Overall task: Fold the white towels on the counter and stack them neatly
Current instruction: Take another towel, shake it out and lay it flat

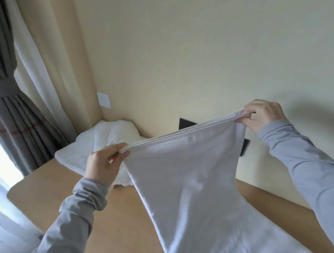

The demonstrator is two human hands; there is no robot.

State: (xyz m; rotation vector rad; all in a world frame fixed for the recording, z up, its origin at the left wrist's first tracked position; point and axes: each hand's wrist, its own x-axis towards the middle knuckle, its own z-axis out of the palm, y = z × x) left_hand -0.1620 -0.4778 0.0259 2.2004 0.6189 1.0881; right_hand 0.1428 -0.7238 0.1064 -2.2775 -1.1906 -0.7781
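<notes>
The step in hand is judged to be the folding of one white towel (186, 174), which is held up above the counter (113, 220) with its top edge doubled, two layers being seen there. For a good fold, the layers should be matched at both corners, the edge should be pulled straight so that no sag is left, and the cloth should then be lowered flat before it is halved again; the hanging part looks soft and may twist if it is dropped quickly. The left hand (103, 163), at about nine o'clock of the towel, is closed in a pinch on the left corner. The right hand (261, 115), at about two o'clock, grips the right corner, its fingers curled round the hem. A rumpled heap of white towels (103, 143) lies on the counter at about ten o'clock.
</notes>
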